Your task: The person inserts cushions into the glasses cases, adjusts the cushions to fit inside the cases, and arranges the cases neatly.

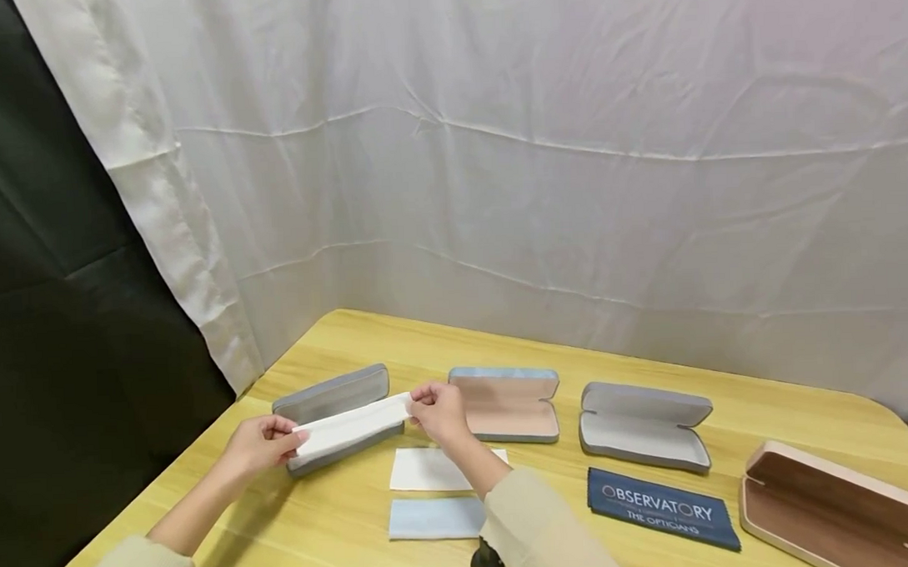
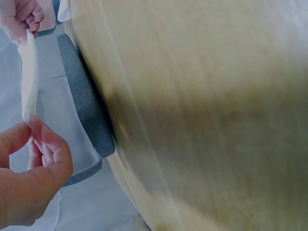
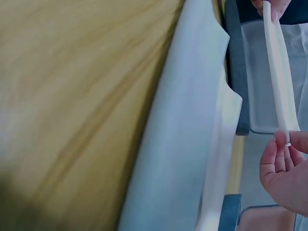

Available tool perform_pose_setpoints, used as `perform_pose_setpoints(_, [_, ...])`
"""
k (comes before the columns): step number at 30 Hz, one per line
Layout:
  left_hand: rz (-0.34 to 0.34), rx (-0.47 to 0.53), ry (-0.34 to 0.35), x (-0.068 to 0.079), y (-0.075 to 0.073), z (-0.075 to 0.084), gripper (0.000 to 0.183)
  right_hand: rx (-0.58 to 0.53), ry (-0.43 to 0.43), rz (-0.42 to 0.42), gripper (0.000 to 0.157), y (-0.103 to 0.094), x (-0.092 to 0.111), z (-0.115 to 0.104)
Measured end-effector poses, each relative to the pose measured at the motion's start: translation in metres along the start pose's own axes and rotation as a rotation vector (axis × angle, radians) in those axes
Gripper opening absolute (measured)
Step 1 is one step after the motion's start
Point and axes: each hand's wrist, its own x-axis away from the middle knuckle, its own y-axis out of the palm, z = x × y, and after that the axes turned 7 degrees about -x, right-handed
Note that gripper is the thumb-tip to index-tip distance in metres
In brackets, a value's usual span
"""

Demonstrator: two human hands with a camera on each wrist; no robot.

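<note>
A folded white cloth (image 1: 354,426) is stretched between my two hands, above an open grey glasses case (image 1: 336,393). My left hand (image 1: 260,445) pinches its left end between thumb and fingers. At the other end my right hand (image 1: 439,413) pinches the cloth the same way. In the left wrist view the cloth (image 2: 30,77) hangs as a narrow strip over the pale lining of the case. The right wrist view shows the same strip of cloth (image 3: 280,72), with the right hand (image 3: 286,166) on its near end.
A white cloth (image 1: 423,470) and a light blue cloth (image 1: 432,519) lie in front. Further right are a blue-lidded case (image 1: 505,405), another grey case (image 1: 645,427), a navy printed cloth (image 1: 660,510) and a brown-lined case (image 1: 830,504), all cases open. A curtain (image 1: 533,189) hangs behind.
</note>
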Motion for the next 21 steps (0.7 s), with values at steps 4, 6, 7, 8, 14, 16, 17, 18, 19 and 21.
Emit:
perform_pose_setpoints(4, [0.032,-0.047,-0.015,-0.001,-0.002,-0.003,0.019,0.004,0.001,0.012,0.004,0.007,-0.001,0.003])
perform_pose_setpoints(6, [0.048,-0.079,-0.026,-0.002,-0.001,-0.006,0.019,0.014,0.016,0.017,0.003,0.01,-0.001,0.006])
perform_pose_setpoints(7, [0.058,-0.09,-0.034,-0.002,0.0,-0.007,0.019,0.016,0.022,0.017,0.003,0.011,-0.002,0.007])
perform_pose_setpoints(8, [0.068,-0.102,-0.039,-0.002,0.0,-0.008,0.019,0.025,0.019,0.018,0.004,0.012,-0.002,0.008])
perform_pose_setpoints(14, [0.127,-0.165,-0.04,-0.003,0.004,-0.01,0.018,0.07,-0.026,0.029,0.004,0.017,-0.005,0.012])
perform_pose_setpoints(16, [0.149,-0.204,-0.022,-0.004,0.005,-0.01,0.017,0.095,-0.038,0.037,0.004,0.018,-0.006,0.012])
perform_pose_setpoints(17, [0.159,-0.225,-0.014,-0.004,0.006,-0.01,0.017,0.105,-0.042,0.043,0.004,0.019,-0.007,0.013])
perform_pose_setpoints(18, [0.168,-0.246,-0.005,-0.004,0.007,-0.009,0.017,0.117,-0.044,0.048,0.004,0.019,-0.007,0.013])
perform_pose_setpoints(19, [0.177,-0.266,0.0,-0.005,0.007,-0.009,0.018,0.126,-0.044,0.052,0.004,0.02,-0.007,0.013])
perform_pose_setpoints(21, [0.19,-0.296,0.004,-0.005,0.008,-0.008,0.018,0.14,-0.042,0.056,0.005,0.021,-0.008,0.014])
